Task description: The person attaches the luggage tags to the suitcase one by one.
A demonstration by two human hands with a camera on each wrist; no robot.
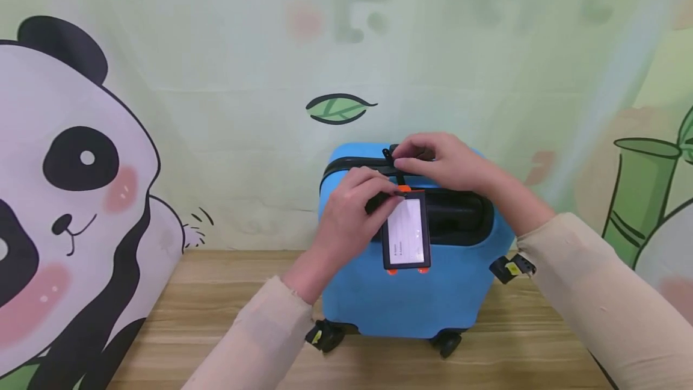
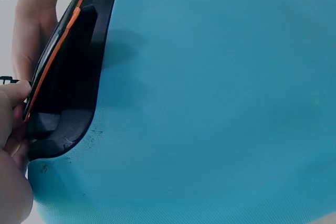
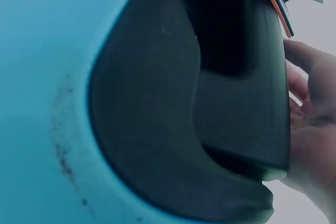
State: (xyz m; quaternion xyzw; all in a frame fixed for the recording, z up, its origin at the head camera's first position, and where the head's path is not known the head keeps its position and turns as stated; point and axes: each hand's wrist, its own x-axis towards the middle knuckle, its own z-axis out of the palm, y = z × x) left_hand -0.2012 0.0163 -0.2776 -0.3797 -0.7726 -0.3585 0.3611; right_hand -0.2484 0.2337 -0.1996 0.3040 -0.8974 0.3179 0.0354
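Blue suitcase stands upright on the wood-grain tabletop, black side handle toward the person. Luggage tag, black-framed with orange trim and a white insert, hangs in front of the left part of that handle. Black strap runs up from the tag's far edge toward the top of the case.

Left hand, near and left: fingers pinched together on strap at the tag's upper left corner. Right hand, farther off and right: fingers curled, by the look of it clamped on a small black strap end at the case's top. Whether the strap goes round the handle is hidden by the hands; fastening or undoing, cannot tell.

Step in hand looks like strap work, both ends at once. Best done with the left fingers steadying the tag side while the right guides its end, strap untwisted, light tension. Pinching close to the tip should help, since thin strap likely bends. A hard tug could swing the tag or rock the case on its wheels.
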